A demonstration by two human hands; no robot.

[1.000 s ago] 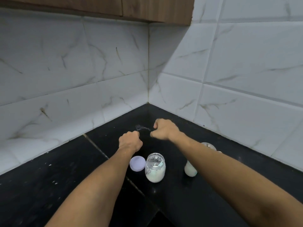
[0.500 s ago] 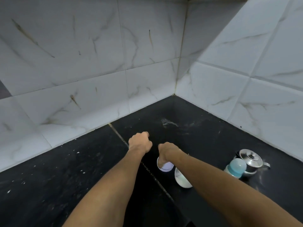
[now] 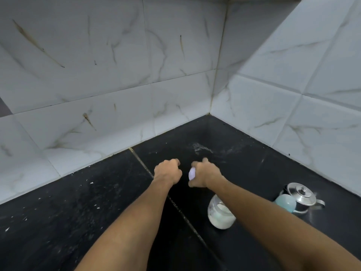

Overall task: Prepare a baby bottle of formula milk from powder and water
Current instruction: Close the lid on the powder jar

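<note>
Over the black counter (image 3: 58, 222), right hand (image 3: 205, 176) pinches the lilac lid (image 3: 192, 173) on edge; left hand (image 3: 168, 172) is fisted, seemingly empty. Open powder jar (image 3: 219, 215) sits near below the right forearm, teal-capped bottle (image 3: 285, 202) against the steel kettle (image 3: 300, 195) at right. Likely recapping: level lid over rim, steady jar, twist.

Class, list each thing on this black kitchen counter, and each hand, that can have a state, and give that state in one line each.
Round glass jar of white powder: open, lid off, upright.
Pale lilac round lid: held on edge in the right hand.
Left hand: closed fist; contents not visible.
Small steel kettle: lid on.
Baby bottle's teal cap: in front of the kettle.
</note>
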